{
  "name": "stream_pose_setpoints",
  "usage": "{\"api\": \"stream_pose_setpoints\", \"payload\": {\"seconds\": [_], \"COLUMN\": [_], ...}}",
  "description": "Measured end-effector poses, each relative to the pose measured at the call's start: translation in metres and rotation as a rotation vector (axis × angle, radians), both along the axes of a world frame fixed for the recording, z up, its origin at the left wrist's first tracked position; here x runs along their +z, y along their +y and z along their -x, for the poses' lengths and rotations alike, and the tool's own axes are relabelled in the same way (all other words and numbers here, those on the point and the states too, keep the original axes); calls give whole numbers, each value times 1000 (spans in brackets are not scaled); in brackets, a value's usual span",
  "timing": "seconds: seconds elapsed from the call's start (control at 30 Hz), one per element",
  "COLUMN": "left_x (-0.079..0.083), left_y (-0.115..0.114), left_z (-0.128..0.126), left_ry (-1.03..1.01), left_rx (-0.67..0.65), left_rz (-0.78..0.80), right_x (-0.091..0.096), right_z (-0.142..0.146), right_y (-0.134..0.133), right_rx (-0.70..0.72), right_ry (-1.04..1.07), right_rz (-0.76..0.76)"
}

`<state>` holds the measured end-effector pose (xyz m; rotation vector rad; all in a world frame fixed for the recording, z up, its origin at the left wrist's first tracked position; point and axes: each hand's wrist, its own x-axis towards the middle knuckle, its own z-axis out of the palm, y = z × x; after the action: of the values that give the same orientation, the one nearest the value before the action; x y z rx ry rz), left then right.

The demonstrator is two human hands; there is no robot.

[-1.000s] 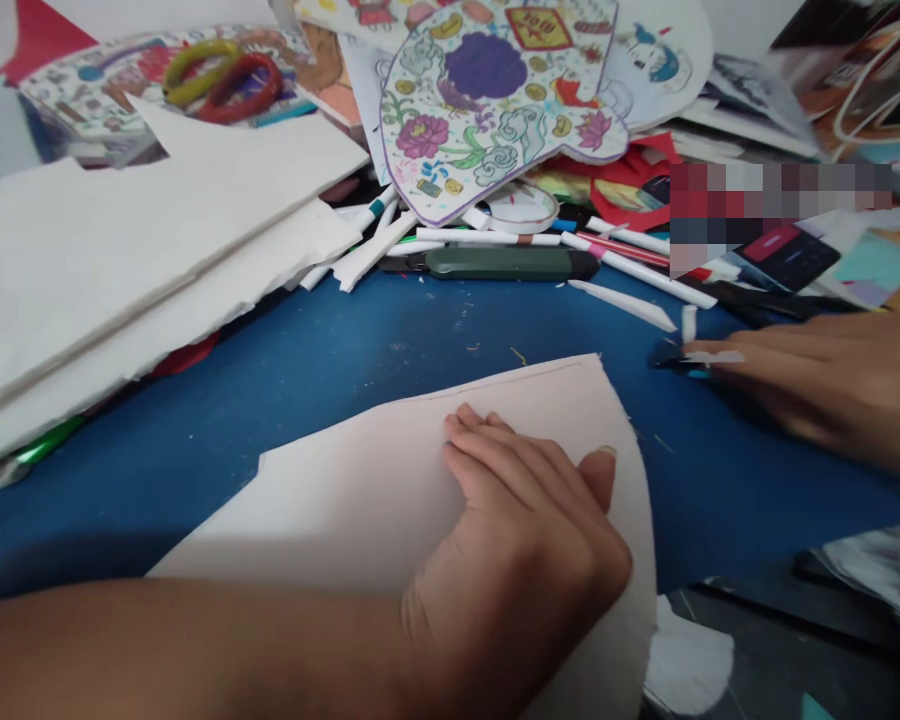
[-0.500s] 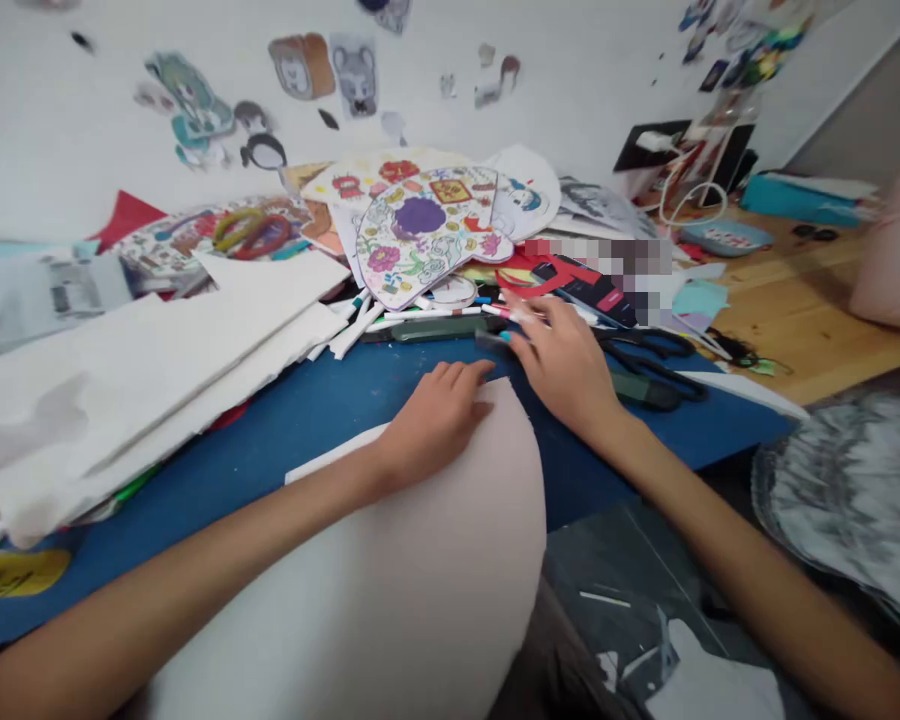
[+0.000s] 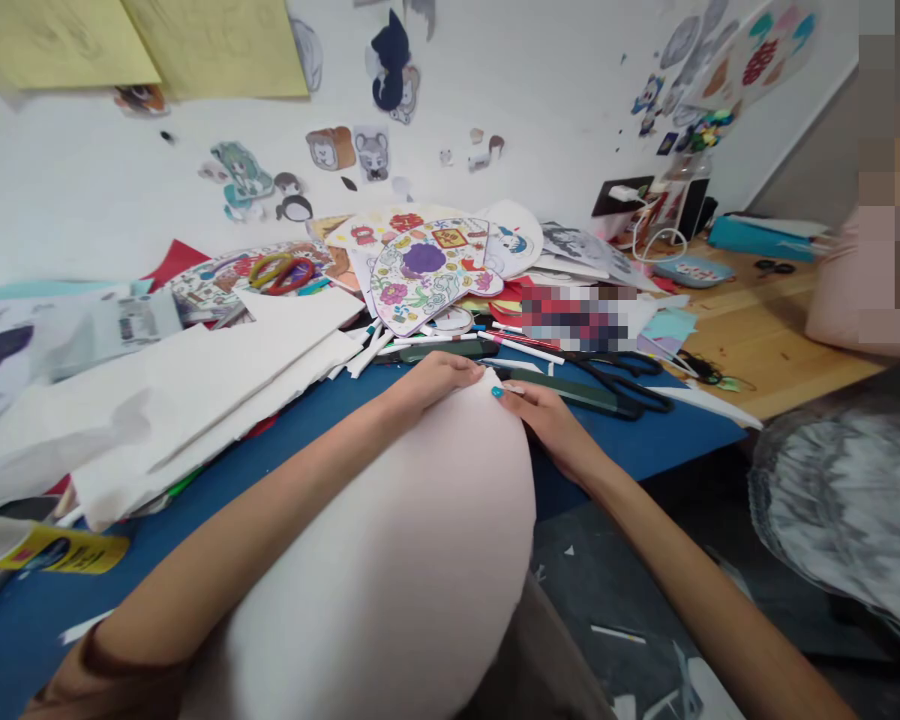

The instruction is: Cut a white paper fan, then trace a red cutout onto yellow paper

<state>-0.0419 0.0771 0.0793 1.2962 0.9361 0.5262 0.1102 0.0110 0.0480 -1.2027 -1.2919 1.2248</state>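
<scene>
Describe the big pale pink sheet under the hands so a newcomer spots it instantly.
Find the blue mat in front of the heap of white board. The large pale pink card lies across it, under the left hand and right hand. Unlike the straight-edged board, it is plain, curves to a rounded tip, and hangs over the mat's near edge.

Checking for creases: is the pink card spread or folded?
Spread: the pale pink card shows no fold, on the blue mat under left hand and right hand.

Black scissors (image 3: 630, 382) and a green utility knife (image 3: 562, 392) on a blue mat (image 3: 307, 410), beside stacked white boards (image 3: 195, 400)
</scene>
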Motion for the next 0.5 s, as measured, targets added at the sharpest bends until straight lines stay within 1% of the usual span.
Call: {"api": "stream_pose_setpoints", "payload": {"seconds": [0.1,0.3,0.5], "left_x": [-1,-9,-20], "left_y": [0,-2,-4], "left_z": [0,1,1], "left_ry": [-18,-62,-119], "left_rx": [14,37,34], "left_rz": [33,-2,-60], "right_x": [1,-1,-4], "right_z": [-1,-2,-4], "right_y": [-1,-1,1], "right_rx": [35,66,58], "right_ry": [30,43,16], "right_rz": [27,68,65]}}
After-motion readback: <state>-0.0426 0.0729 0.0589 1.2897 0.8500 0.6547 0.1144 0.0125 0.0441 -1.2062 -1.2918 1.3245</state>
